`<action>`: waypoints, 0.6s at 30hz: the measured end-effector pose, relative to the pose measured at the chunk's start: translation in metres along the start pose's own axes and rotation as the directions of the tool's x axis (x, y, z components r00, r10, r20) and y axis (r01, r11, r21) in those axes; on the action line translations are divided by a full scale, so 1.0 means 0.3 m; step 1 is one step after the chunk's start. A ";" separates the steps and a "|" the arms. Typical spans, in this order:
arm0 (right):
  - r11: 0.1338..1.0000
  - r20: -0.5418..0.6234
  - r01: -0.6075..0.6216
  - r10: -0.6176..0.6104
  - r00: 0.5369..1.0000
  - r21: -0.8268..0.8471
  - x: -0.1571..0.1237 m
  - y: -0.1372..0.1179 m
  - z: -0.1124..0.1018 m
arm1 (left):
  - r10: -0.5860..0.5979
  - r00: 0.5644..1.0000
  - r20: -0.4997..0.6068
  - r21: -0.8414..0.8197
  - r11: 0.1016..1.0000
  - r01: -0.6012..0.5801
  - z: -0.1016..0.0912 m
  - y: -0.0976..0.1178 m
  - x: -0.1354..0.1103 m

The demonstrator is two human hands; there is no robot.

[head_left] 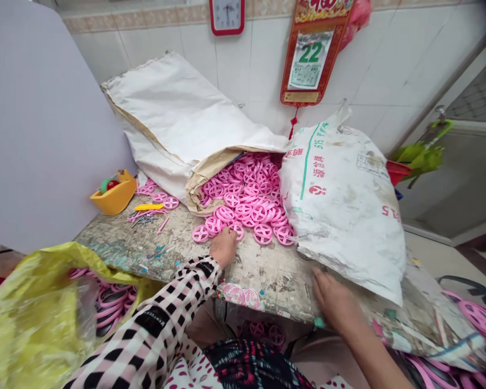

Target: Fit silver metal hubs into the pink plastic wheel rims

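Note:
A heap of pink plastic wheels with crossed spokes spills from the mouth of a large white sack onto the worn table. My left hand, in a checked sleeve, is at the front edge of the heap, against the nearest wheels. Its fingertips point away from me and are mostly hidden, so its grip does not show. My right hand rests at the table's front edge, beside the lower side of a full printed white sack. Its fingers are stretched out, and nothing shows in them.
Left on the table are a yellow tape dispenser, a yellow cutter and small pins. A yellow bag with pink rings stands at lower left. More pink rings lie at right. A tiled wall is behind.

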State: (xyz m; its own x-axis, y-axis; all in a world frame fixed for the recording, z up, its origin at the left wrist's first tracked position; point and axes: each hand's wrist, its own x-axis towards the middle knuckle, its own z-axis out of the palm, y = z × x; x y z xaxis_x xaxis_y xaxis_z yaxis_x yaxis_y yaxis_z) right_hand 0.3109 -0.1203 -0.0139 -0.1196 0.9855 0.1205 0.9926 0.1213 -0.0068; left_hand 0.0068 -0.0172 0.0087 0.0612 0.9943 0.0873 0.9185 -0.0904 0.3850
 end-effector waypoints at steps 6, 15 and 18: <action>0.943 -0.035 -0.275 0.286 0.958 0.188 -0.013 0.148 -0.013 | 0.047 0.999 -0.016 -0.307 0.950 -0.049 -0.014 0.018 -0.083; 0.325 0.054 -0.144 0.271 0.961 0.935 0.005 -0.229 -0.108 | 0.122 0.811 0.572 -0.767 -0.271 0.581 0.014 0.184 -0.328; 0.524 -0.115 0.014 0.161 0.980 0.851 -0.017 -0.344 -0.113 | 0.099 0.821 0.562 -0.781 -0.263 0.566 -0.003 0.210 -0.356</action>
State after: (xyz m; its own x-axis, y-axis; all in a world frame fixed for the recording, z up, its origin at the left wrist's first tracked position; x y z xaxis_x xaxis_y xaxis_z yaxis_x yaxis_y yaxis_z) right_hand 0.2098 -0.1417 0.0198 0.0447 0.9719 0.2311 0.5007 0.1784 -0.8471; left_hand 0.0576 -0.1291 0.0245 0.3605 0.8394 -0.4068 -0.5120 0.5426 0.6659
